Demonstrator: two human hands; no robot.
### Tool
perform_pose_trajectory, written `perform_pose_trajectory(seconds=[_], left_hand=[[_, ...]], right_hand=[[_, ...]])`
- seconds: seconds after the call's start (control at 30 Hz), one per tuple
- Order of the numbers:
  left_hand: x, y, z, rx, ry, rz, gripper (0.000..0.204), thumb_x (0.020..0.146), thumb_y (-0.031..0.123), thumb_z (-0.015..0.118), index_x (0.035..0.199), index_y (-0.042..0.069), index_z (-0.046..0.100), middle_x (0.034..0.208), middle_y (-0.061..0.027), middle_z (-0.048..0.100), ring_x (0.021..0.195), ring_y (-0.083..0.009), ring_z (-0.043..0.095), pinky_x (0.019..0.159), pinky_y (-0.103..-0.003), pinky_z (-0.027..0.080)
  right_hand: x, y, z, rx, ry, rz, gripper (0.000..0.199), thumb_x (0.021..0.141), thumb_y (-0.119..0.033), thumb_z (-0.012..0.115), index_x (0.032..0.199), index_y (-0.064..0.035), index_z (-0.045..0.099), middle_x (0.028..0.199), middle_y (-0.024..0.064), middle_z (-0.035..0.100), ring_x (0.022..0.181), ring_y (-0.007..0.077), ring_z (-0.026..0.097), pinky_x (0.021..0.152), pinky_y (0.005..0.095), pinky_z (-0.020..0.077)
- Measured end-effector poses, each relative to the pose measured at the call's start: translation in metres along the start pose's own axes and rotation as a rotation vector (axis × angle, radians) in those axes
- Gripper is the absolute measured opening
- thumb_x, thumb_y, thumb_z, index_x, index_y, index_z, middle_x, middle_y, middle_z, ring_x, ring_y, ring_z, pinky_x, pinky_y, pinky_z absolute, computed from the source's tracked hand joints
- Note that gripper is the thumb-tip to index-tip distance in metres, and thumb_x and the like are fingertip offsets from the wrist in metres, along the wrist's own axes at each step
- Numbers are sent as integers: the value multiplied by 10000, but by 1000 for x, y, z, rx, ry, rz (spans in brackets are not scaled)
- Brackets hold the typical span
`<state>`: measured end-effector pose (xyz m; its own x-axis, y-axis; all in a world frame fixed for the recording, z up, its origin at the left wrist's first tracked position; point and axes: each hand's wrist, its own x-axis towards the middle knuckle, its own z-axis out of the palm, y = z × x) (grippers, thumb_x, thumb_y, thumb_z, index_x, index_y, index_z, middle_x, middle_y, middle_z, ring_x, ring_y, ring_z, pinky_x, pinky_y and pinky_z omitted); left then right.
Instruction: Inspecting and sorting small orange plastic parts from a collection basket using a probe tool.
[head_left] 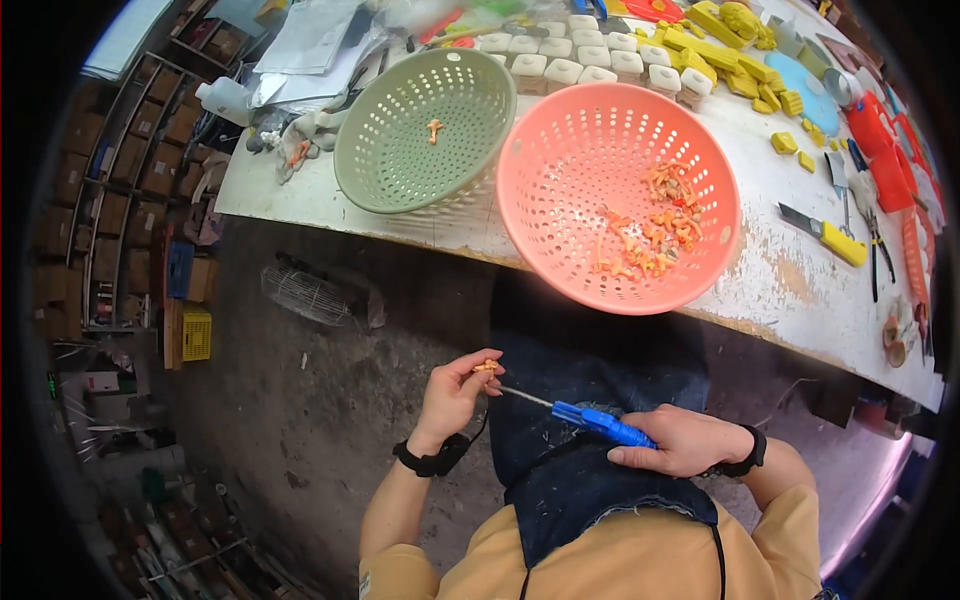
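My left hand [455, 392] pinches a small orange plastic piece [486, 367] between its fingertips, held over my lap. My right hand [685, 440] grips a blue-handled knife [600, 422], whose thin blade points left toward the orange piece. Ahead on the worn white table [800, 290] stands a salmon-pink colander [618, 195] holding several small orange pieces. To its left a green colander [425, 130] holds one orange piece [433, 129].
Yellow plastic parts [730, 50], white blocks [590, 55], a yellow utility knife [828, 236], pliers [878, 250] and red parts [885, 160] lie on the table's far and right side. A dark denim apron [590, 470] covers my lap. Shelves with boxes [120, 200] stand at left.
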<state>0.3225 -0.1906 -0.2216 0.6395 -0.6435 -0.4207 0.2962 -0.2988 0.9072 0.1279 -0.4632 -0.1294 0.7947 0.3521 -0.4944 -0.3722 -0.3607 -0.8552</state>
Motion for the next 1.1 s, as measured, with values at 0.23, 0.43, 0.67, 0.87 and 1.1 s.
perform_pose_trajectory(seconds=[0.23,0.43,0.67,0.87,1.1], left_hand=[[9,-2,-7,-112,-54,-25,274,984,51,569,1241,-39,605,999,-108,679,837,-158,667,774,-316,590],[12,-2,-5,-281,-16,-103,304,994,52,544,1283,-43,560,1043,-110,651,878,-176,670,806,-334,589],[9,-6,0,26,9,3,253,973,12,563,1214,-36,623,1018,-102,689,863,-148,677,813,-299,579],[11,-1,2,215,40,70,234,958,-28,554,1170,-29,653,983,-96,709,839,-132,682,794,-270,569],[8,41,2,114,36,71,223,955,-14,573,1167,-54,627,963,-121,699,797,-154,688,750,-286,591]], right_hand=[[0,-2,-6,29,11,64,440,969,-450,584,902,-15,590,673,205,600,650,398,608,601,437,468],[-2,5,1,0,31,47,439,964,-456,590,913,-20,595,680,205,606,660,402,612,608,438,470],[1,-2,-2,-18,46,38,472,967,-475,567,926,-6,605,718,231,624,725,434,624,652,466,487],[6,-3,-5,-37,56,46,467,968,-471,567,935,-7,608,729,229,631,732,429,626,659,465,487],[-11,-10,-14,83,53,98,437,971,-463,576,930,-29,601,674,161,617,596,308,643,573,405,494]])
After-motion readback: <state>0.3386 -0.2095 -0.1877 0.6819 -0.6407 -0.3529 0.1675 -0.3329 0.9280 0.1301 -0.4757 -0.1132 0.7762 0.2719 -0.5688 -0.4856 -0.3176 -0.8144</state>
